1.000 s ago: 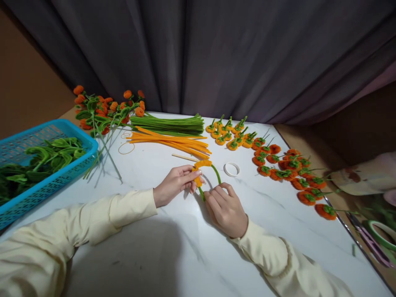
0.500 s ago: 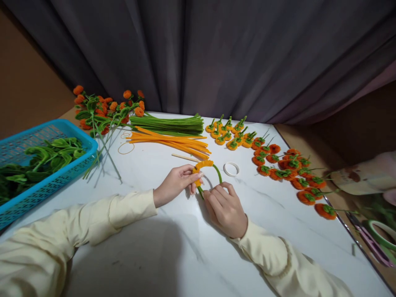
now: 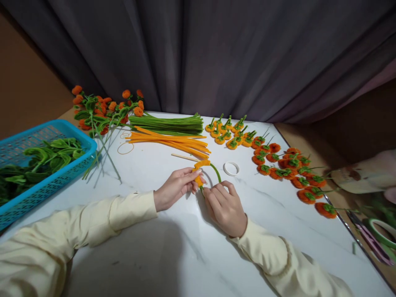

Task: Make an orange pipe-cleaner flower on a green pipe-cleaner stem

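My left hand pinches a coiled orange pipe cleaner, which is threaded on a green pipe cleaner. The green one bends round in an open loop. Both of its ends run to my right hand, whose fingers are closed on them; the fingertips are partly hidden behind the knuckles. The two hands are close together, above the white table. Just beyond them lie a thin wooden stick and a white ring, perhaps a tape roll.
Bundles of green and orange pipe cleaners lie at the back. Small yellow-orange and dark orange flower heads stretch along the right. Left are finished flowers and a blue basket of leaves. Scissors and green tape lie far right.
The orange coil has shifted slightly left and down along the green pipe cleaner, with my left thumb now higher over it. My right hand has hardly moved.
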Tool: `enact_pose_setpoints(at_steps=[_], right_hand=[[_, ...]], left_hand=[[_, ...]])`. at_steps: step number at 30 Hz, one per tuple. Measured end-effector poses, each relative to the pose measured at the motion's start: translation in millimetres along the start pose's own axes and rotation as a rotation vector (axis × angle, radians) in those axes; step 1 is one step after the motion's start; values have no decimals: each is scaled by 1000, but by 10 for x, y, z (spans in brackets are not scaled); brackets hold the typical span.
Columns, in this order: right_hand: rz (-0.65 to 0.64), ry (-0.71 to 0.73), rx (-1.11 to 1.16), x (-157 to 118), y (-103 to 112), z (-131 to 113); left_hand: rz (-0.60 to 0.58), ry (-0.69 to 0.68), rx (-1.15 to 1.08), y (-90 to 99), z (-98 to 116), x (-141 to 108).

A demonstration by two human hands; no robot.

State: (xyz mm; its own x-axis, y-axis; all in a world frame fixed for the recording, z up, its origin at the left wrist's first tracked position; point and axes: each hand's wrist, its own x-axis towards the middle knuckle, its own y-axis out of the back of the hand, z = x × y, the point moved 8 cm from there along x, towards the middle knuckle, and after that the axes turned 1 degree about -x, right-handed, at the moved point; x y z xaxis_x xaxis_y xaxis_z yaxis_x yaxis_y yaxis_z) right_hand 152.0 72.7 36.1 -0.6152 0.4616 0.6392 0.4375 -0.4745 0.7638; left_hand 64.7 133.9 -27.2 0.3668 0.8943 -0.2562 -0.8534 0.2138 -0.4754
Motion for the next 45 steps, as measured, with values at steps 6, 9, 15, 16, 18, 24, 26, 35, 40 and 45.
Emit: enact_pose_setpoints(at_steps=[6, 9, 15, 16, 18, 24, 26, 35, 40, 45], right_hand=[[-18, -10, 1, 3, -17, 0], [-21, -16, 22, -6, -30, -1], [-15, -10, 18, 7, -26, -7], [-15, -9, 15, 11, -23, -7], [-19, -4, 11, 17, -23, -8], [3, -6, 24, -3, -26, 12], [12, -12, 34, -16, -28, 22], [14, -19, 44, -18, -48, 27], [-10, -13, 25, -2, -50, 14], [13, -14, 35, 1, -27, 24]], left_hand=[[19, -22, 18, 22, 33, 15], [31, -100, 124, 17, 75, -5], [72, -105, 128, -19, 26, -57], [72, -92, 118, -32, 13, -62], [67, -78, 106, -56, 1, -66], [31, -89, 50, -53, 26, -45], [18, -97, 49, -45, 39, -37], [75, -129, 68, -56, 41, -61], [70, -144, 113, -75, 38, -70], [64, -151, 113, -53, 50, -46]])
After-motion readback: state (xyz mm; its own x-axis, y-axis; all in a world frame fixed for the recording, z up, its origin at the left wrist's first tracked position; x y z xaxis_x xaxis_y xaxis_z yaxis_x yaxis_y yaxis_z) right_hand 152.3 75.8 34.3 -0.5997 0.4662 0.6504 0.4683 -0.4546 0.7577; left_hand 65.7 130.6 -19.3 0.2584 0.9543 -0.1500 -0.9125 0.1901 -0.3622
